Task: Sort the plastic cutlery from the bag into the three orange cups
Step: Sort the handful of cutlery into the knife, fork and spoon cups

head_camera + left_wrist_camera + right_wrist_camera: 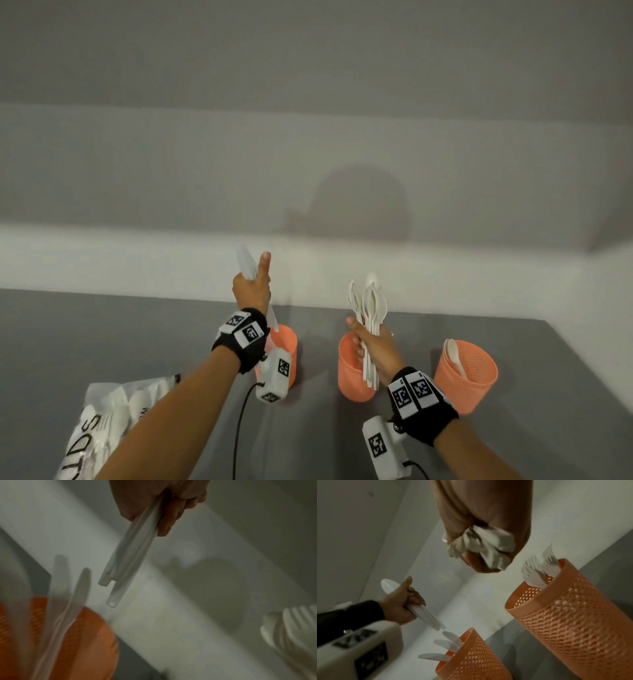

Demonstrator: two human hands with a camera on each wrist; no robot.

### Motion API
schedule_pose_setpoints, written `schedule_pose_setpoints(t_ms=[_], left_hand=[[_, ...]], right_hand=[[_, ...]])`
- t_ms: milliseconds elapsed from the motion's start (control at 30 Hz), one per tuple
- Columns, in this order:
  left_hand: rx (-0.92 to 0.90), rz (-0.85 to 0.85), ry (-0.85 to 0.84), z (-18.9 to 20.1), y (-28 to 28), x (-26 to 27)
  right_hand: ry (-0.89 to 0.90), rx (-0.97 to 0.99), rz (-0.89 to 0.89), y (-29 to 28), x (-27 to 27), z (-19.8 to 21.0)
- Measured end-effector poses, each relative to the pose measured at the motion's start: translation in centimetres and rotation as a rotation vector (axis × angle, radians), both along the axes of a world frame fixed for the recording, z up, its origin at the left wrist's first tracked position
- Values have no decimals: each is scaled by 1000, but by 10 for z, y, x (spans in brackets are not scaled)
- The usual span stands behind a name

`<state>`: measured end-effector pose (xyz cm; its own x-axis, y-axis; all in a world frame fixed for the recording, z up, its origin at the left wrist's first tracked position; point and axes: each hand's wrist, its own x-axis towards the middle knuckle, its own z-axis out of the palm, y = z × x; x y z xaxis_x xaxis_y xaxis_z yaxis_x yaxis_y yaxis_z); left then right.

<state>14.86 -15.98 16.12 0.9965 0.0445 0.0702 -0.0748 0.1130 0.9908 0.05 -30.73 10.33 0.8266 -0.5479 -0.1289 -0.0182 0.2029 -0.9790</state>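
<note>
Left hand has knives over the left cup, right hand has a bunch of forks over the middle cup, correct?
Not quite. The right hand grips a bunch of spoons, not forks; the head view shows their rounded bowls. The left hand does hold knives above the left cup.

Orange cups: you have three on the grey table (102, 335), counted from the bag (102, 421) outward: left cup (287, 339), middle cup (349, 373), right cup (476, 377).

Bags: one, holding more cutlery, too blurred to count.

Knives: three stand in your left cup (448, 644); you hold perhaps three more (130, 555).

Forks: at least two in one cup (537, 572).

Spoons and forks in your other fist (370, 308): several, uncountable.
</note>
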Motion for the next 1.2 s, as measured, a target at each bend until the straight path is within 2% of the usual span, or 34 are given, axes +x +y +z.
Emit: schedule_pose_setpoints(t_ms=[133,267,400,533,633,800,867,933,1200], left_hand=[[124,-35,9,-30,-4,-6],[163,-88,-34,-56,-5,-9],[239,-100,-94,-64,-2,-10],[368,-70,-296,-42,-3,-22],[324,-114,-351,-21,-11,-35],[243,-493,-190,16,-50,-70],[289,-634,-137,33,-66,-87],[321,-703,-152,45,-81,-100],[291,-504,-228,69,-112,-117]], right_hand=[[33,20,5,-6,1,-1],[9,85,14,-11,-4,2],[8,94,25,-13,-8,4],[-57,99,36,-19,-10,11],[-90,116,60,-20,-16,27],[-109,61,107,-27,-25,61],[-116,47,130,-33,-29,74],[-132,35,155,-37,-34,87],[-138,80,184,-47,-59,107]])
